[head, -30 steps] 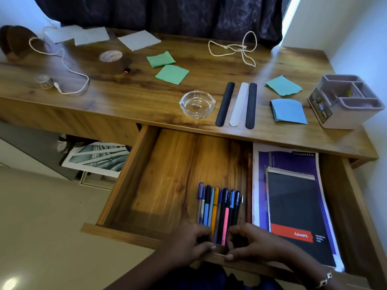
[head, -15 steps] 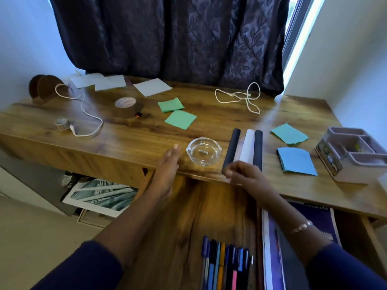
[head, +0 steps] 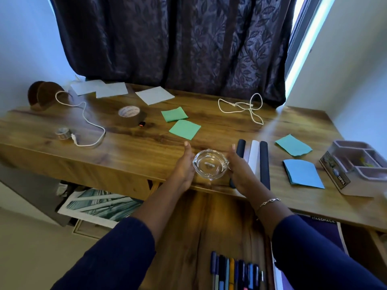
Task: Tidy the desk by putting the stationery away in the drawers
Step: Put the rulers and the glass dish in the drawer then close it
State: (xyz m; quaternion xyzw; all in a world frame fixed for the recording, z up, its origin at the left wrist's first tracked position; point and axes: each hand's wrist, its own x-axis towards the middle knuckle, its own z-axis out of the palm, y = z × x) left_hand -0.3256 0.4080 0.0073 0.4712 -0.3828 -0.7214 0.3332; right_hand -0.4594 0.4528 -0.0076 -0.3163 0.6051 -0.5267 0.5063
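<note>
1. Head view: left hand (head: 184, 167) and right hand (head: 240, 171) flank the glass dish (head: 210, 164) near the front edge of the desk (head: 125, 151).
2. Fingers on both hands are straight and point away from the body, with palms facing in against the dish wall. No curl round it is visible.
3. Cannot tell whether the dish is lifted or resting on the desktop. A small pale item lies inside, too small to identify.
4. Just right of the dish, three strips lie side by side: left dark strip (head: 240, 148), white strip (head: 254, 155), right dark strip (head: 264, 164). The right hand covers the near end of the left one.
5. Further right are a teal note (head: 293, 147), a blue pad (head: 302, 173) and, at the desk's right end, an organiser (head: 354, 170).
6. Mid-desk are two green notes (head: 185, 129), a brown tape roll (head: 132, 116) and a small clear tape roll (head: 62, 132) touching a white cable (head: 88, 122).
7. At the back are white papers (head: 155, 95) and a second cable (head: 240, 107), looped, with a dark curtain (head: 167, 49) behind.
8. Drawer (head: 199, 227) is open below the hands. Pens (head: 234, 275) are lined up in it, with a purple notebook (head: 326, 229) to their right.
9. Bracelet (head: 269, 201) is on the right wrist.
</note>
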